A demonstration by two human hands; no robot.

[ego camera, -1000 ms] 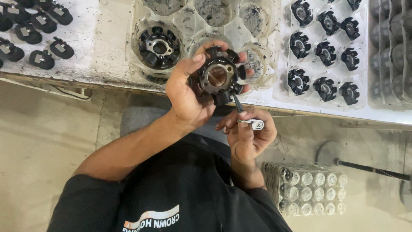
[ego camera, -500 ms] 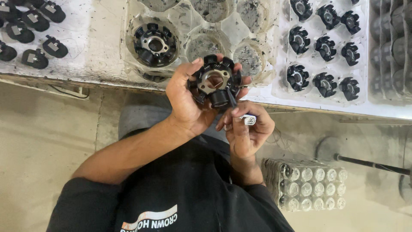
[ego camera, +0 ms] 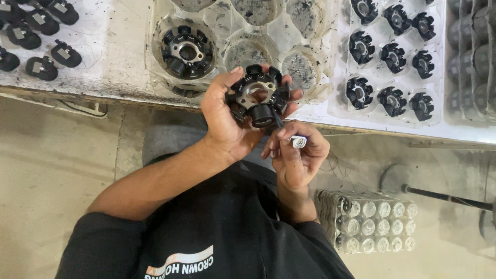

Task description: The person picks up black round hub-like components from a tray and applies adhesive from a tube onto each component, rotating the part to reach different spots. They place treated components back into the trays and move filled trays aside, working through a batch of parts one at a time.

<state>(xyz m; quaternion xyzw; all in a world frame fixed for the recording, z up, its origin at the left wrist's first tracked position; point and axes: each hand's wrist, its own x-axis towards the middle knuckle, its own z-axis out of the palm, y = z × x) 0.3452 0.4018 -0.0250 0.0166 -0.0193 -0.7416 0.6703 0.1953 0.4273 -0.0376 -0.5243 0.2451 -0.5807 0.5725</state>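
My left hand (ego camera: 223,124) grips a black round stator (ego camera: 257,98) with several coil arms and a metal centre ring, held up just in front of the bench edge. Below it and to the right, my right hand (ego camera: 297,163) pinches a small white connector (ego camera: 298,141) on a thin dark lead that runs up to the stator. The two hands almost touch. A second stator (ego camera: 187,51) lies in a pocket of a clear plastic tray (ego camera: 315,77) on the bench behind them.
A white tray (ego camera: 336,106) at the right holds several small black star-shaped parts (ego camera: 392,57). Black clip-like pieces (ego camera: 41,31) lie at the far left on the bench. A grey pocketed tray (ego camera: 473,51) stands at the right edge. Stacked clear trays (ego camera: 372,222) sit on the floor.
My right hand has risen a little with the connector, closer to the stator. The stator has shifted slightly in my left hand.
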